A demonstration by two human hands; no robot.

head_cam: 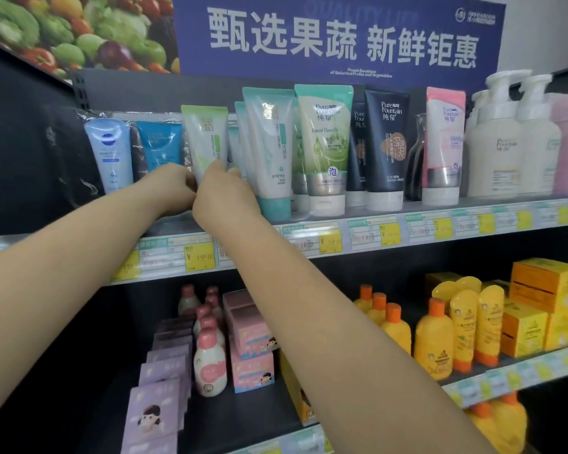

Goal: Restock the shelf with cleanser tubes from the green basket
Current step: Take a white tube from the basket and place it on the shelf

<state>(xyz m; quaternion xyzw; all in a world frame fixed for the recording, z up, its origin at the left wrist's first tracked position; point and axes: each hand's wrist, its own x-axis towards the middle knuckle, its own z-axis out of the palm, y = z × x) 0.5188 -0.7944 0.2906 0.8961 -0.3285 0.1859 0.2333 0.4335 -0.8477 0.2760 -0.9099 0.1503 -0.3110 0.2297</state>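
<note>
Green and white, the cleanser tube (205, 139) stands upright on the top shelf (407, 208), with its flat crimped end up and its lower end hidden behind two hands. It is a soft, smooth plastic tube with a pale green top and a small gold mark near the top. The left hand (173, 188) is at the tube's lower left side with its fingers curled in against it, and it seems to hold the tube there. The right hand (225, 193) is at the lower right side, and its fingertips (217, 165) pinch the edge of the tube. Just to the left stand a light blue tube (110, 155) and a darker blue tube (159, 145). Just to the right stands a taller teal and white tube (269, 149) with a teal cap at the bottom. Next come a green tube (323, 142), two dark navy tubes (386, 145), a pink tube (443, 145) and white pump bottles (495, 142). Yellow price tags (200, 256) sit along the shelf's front edge. On the lower shelf (505, 375) stand round pink and white bottles (210, 365), pink boxes (248, 326), purple packets (154, 411), yellow bottles with orange caps (433, 342) and yellow boxes (543, 283).
</note>
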